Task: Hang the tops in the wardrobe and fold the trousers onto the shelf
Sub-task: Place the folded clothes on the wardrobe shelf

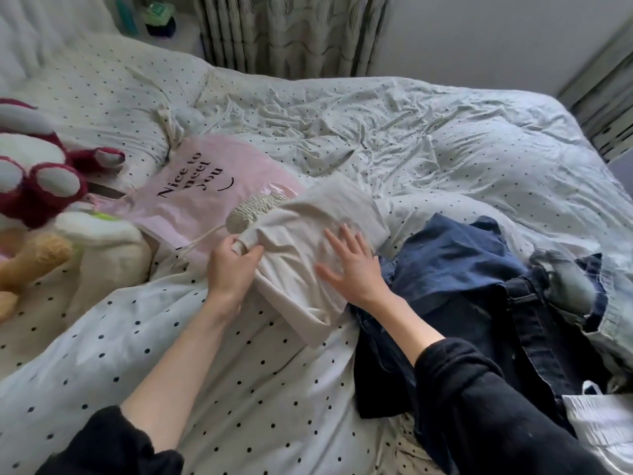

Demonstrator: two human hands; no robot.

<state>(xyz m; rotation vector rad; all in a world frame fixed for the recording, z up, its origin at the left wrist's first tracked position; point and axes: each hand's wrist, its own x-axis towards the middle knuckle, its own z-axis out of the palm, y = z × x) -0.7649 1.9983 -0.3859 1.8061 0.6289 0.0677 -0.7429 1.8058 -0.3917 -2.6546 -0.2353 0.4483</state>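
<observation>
While left hand (233, 265) pinches soft beige trousers (308, 255); right hand (352, 265) flat, fingers spread | rumpled denim (462, 269) beside

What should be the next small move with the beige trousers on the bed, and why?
Probably fold them once more. The left hand grips the beige trousers near the elastic waistband, the right hand presses them flat, and they still lie long on the bed.

Soft dim daylight, blurred edges, wide-angle bowing
</observation>
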